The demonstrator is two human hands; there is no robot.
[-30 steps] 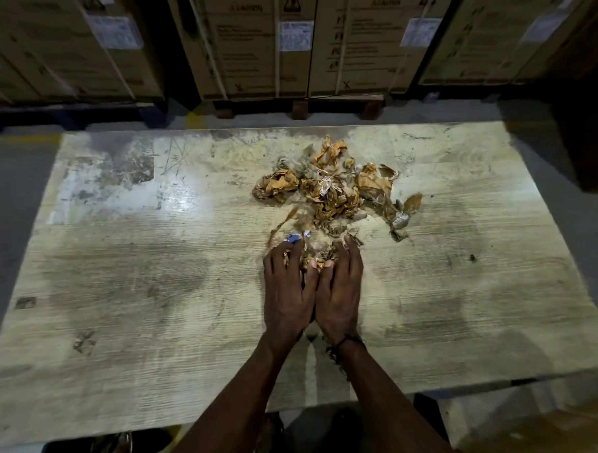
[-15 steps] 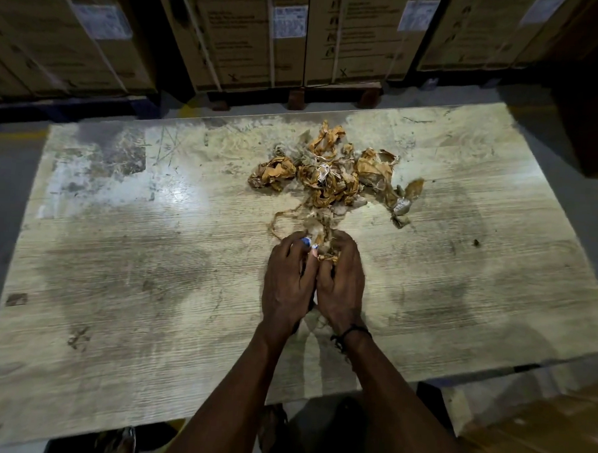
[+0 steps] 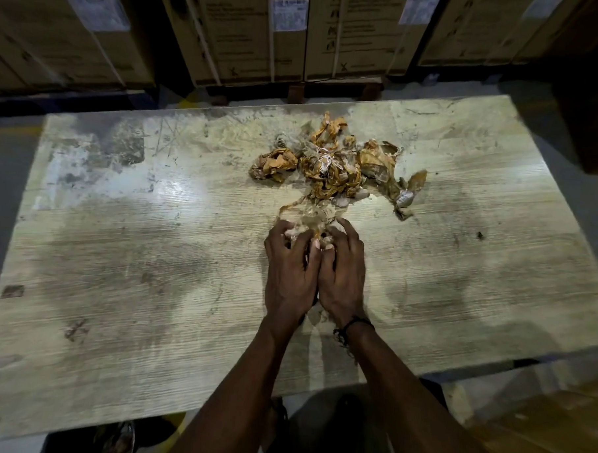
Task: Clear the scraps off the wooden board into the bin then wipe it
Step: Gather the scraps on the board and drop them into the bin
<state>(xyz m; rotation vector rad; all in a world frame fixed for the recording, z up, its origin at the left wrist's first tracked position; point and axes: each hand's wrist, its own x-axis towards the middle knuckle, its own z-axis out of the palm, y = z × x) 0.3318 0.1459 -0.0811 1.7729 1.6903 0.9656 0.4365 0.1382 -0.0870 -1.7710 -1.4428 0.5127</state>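
Orange-brown crumpled tape and paper scraps lie heaped on the pale, scuffed wooden board, just beyond the fingertips of both hands. The left hand and right hand rest side by side on the board, their inner edges touching, palms down. The fingers of both are curled and spread a little, raking into the nearest thin, translucent shreds of the pile; small bits sit under and between the fingertips, pinched in the curl of the fingers. A thin strand of tape loops from the left hand's fingertips up to the main heap. A dark cord bracelet circles the right wrist. To the right of the right hand's fingers, well apart, a small dark speck lies on the board. Far beyond the fingers, past the board's far edge, strapped cardboard cartons stand in a row.
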